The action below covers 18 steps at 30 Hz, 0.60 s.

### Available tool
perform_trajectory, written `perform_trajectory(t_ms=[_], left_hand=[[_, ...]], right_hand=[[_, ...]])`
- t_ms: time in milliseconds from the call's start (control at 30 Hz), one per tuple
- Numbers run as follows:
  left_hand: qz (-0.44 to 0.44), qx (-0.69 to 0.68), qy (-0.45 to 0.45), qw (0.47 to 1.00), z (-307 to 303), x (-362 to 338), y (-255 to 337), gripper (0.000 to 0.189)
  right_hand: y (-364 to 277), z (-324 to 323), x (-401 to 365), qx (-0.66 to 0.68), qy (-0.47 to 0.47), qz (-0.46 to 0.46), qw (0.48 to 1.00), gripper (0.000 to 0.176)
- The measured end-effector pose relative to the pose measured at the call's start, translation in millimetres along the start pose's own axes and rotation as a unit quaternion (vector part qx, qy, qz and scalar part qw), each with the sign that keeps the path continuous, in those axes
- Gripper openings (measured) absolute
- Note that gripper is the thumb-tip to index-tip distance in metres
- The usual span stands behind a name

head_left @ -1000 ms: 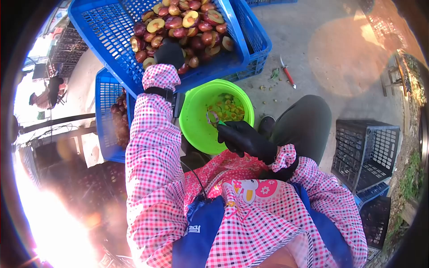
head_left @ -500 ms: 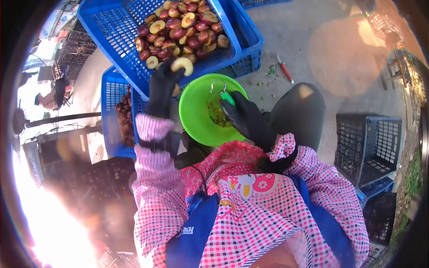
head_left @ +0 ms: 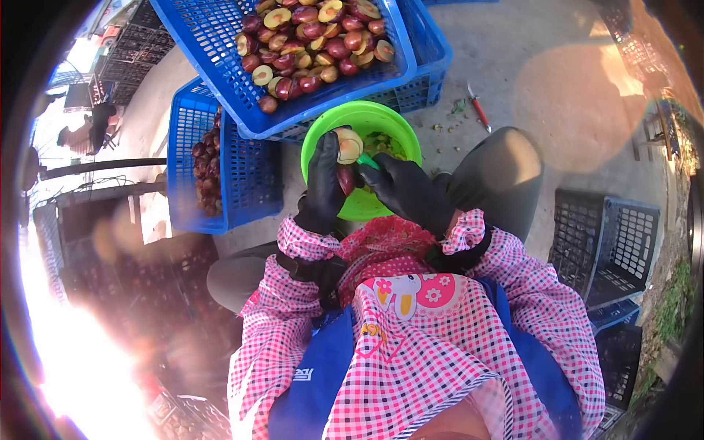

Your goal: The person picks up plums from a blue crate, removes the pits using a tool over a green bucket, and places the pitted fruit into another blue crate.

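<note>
My left hand (head_left: 323,176), in a black glove, is closed around a plum half (head_left: 350,145) over the bowl, its yellow cut face turned up. A second, dark red plum piece (head_left: 345,180) shows just below it, against the same hand. My right hand (head_left: 412,192), also black-gloved, grips a small green-handled corer (head_left: 368,161). Its metal end is at the plum half's edge and mostly hidden. Beneath both hands stands the lime-green bowl (head_left: 314,139), with greenish-brown scraps (head_left: 383,145) at its bottom.
Cut plums (head_left: 312,48) fill part of a tilted blue crate (head_left: 209,44) beyond the bowl. Another blue crate (head_left: 253,180) at left holds dark plums (head_left: 209,172). A red-handled knife or cutter (head_left: 479,112) lies on the floor. Black crates (head_left: 612,246) stand at right.
My left hand has come back from the plum crate to the bowl, now holding a plum half and another piece. The curved plum piece has left it. The corer now meets the plum half.
</note>
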<state>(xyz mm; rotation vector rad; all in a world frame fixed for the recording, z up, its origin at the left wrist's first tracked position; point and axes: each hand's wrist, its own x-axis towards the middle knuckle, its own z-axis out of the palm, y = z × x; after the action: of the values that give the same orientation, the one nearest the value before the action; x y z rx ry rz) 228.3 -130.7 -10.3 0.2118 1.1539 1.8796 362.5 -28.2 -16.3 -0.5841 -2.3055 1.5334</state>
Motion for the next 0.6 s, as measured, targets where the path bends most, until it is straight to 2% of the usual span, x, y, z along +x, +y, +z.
perform_trajectory(t_ms=[100, 233, 300, 400, 600], left_hand=[[-0.021, -0.029, -0.042, 0.998, 0.3, -2.3, 4.7, 0.041], [-0.029, -0.056, -0.031, 0.998, -1.1, -5.2, 8.0, 0.041], [-0.058, -0.003, -0.012, 0.998, -2.0, -6.8, 14.0, 0.040], [-0.082, 0.006, -0.027, 0.996, -7.1, -5.9, 15.7, 0.041], [-0.053, 0.049, -0.034, 0.997, 0.3, -0.6, 9.2, 0.045]], right_hand=[[4.8, 4.3, 1.7, 0.007, 0.001, -0.019, 1.000, 0.042], [7.1, -0.2, 3.8, -0.019, -0.030, -0.002, 0.999, 0.042], [6.0, -1.5, 4.7, -0.026, -0.047, 0.002, 0.999, 0.041], [6.2, 0.2, 5.2, 0.019, -0.028, 0.008, 0.999, 0.041], [7.1, 1.8, 7.8, 0.026, -0.026, -0.007, 0.999, 0.039]])
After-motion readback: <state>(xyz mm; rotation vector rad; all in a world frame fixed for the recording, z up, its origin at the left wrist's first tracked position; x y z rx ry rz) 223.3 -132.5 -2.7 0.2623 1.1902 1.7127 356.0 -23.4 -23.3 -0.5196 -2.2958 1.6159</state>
